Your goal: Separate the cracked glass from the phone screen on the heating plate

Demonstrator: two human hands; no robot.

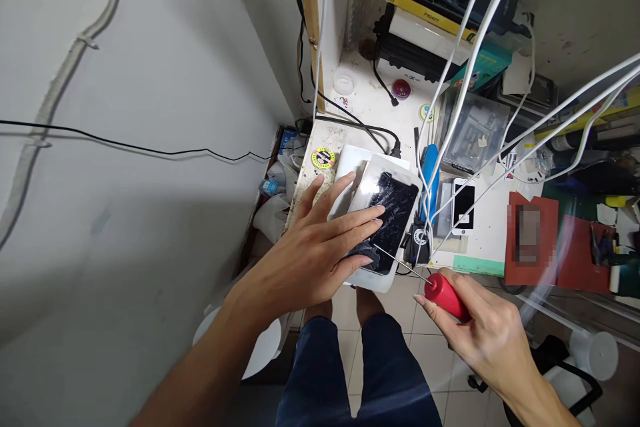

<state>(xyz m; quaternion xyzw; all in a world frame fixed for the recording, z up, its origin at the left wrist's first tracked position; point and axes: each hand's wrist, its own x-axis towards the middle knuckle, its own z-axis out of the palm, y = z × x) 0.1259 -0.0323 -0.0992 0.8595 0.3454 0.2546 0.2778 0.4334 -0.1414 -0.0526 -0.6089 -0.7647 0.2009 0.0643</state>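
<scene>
On a pale plate (374,173) at the bench's front edge lies a black phone screen (397,213), its surface smeared with whitish streaks. My left hand (320,247) rests on it, fingers stretched out and pressing the glass. A red-handled tool with a thin metal shaft (447,296) is gripped in my right hand (487,327). Its shaft reaches left, and the tip meets the screen near my left fingertips. Under the plate is a white flat-topped device (350,161).
White cables (473,60) hang across the right side of the bench. A blue cylindrical tool (429,177), a white phone (463,207) and a clear parts box (473,130) lie right of the plate. A wall (150,213) bounds the left.
</scene>
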